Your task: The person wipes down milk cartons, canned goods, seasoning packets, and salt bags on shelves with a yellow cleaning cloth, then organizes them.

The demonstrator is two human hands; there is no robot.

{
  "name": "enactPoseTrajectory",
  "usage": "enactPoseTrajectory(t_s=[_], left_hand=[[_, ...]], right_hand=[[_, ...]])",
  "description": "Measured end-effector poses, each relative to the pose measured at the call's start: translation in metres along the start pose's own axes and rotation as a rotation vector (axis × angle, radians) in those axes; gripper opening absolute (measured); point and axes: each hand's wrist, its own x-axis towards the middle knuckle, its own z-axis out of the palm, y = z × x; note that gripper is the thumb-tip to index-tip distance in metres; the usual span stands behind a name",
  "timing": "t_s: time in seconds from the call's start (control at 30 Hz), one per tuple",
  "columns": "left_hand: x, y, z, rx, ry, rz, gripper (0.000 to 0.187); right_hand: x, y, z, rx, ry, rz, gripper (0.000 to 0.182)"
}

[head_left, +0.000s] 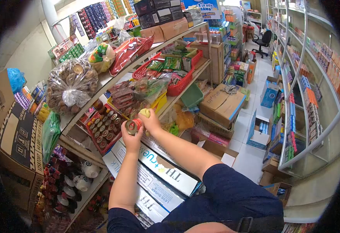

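My left hand [132,140] is wrapped round a small red can [132,126], its metal end turned towards me. Close beside it, my right hand [151,122] is closed on a crumpled pale yellow cloth [145,112] near the can's side. Just left of my hands, a red basket [104,150] holds several similar cans [102,130] standing on the shelf. Behind the hands lie dark red packets [125,100] in a yellow basket [162,101]. Below my forearms are white milk cartons [166,171].
A red basket [173,90] of green packets stands on the middle shelf. Brown packets fill a tied clear bag [72,79] above left. Cardboard boxes [222,101] sit at the aisle. A glass cabinet [313,101] runs along the right, with open cartons [259,134] on the floor.
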Motion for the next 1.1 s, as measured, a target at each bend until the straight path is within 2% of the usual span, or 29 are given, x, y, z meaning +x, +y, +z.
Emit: enactPoseTrajectory(t_s=[0.07,0.1,0.17,0.23,0.37,0.47,0.5,0.53,0.57,0.63,0.67,0.8,0.83,0.9,0.97,1.0,1.1], left_hand=[[0.001,-0.006,-0.001,-0.082,-0.007,-0.047,0.059],[0.002,-0.005,-0.002,-0.163,-0.008,-0.089,0.059],[0.003,-0.003,-0.001,-0.32,-0.009,-0.191,0.058],[0.007,-0.031,-0.002,-0.231,0.02,-0.135,0.055],[0.007,-0.012,-0.001,-0.433,-0.041,-0.298,0.053],[0.009,-0.035,0.003,-0.237,-0.01,-0.182,0.056],[0.008,-0.036,0.002,-0.147,0.007,-0.151,0.057],[0.008,-0.03,0.002,-0.009,0.033,-0.07,0.058],[0.008,-0.019,0.001,0.132,0.059,0.009,0.06],[0.009,-0.006,-0.001,0.392,0.125,0.3,0.059],[0.01,0.002,-0.003,0.348,0.103,0.271,0.06],[0.037,0.01,-0.024,0.373,0.332,0.299,0.06],[0.049,0.007,-0.033,0.324,0.401,0.207,0.058],[0.062,0.013,-0.054,0.108,0.411,0.063,0.057],[0.084,-0.041,-0.079,0.175,0.368,0.0,0.058],[0.088,-0.044,-0.084,0.208,0.349,-0.033,0.059],[0.088,-0.047,-0.095,0.534,-0.025,-0.107,0.059]], right_hand=[[0.005,0.016,0.004,0.078,-0.046,0.071,0.05],[0.001,0.002,0.0,0.046,-0.054,0.071,0.036],[0.004,0.01,0.002,0.086,-0.077,0.067,0.037],[0.007,0.023,0.009,0.211,-0.071,0.021,0.049],[-0.003,-0.002,-0.003,0.133,-0.019,-0.024,0.049],[-0.005,-0.005,-0.004,0.055,0.038,-0.017,0.049],[0.007,0.015,0.003,0.074,0.031,-0.02,0.049],[0.003,0.001,-0.003,0.064,0.009,0.035,0.048],[-0.001,-0.008,-0.006,0.019,0.026,0.004,0.047],[0.0,-0.008,-0.008,-0.145,0.084,-0.001,0.046],[-0.003,-0.015,-0.01,-0.136,0.083,0.038,0.045],[0.005,0.001,-0.01,-0.157,0.054,0.112,0.042],[0.004,-0.001,-0.01,-0.134,0.041,0.126,0.042],[0.002,-0.004,-0.011,-0.094,0.016,0.16,0.042],[0.0,-0.006,-0.01,-0.104,0.0,0.168,0.043],[-0.002,-0.012,-0.011,-0.107,-0.013,0.182,0.043],[-0.005,-0.013,-0.008,-0.179,-0.048,0.167,0.043]])
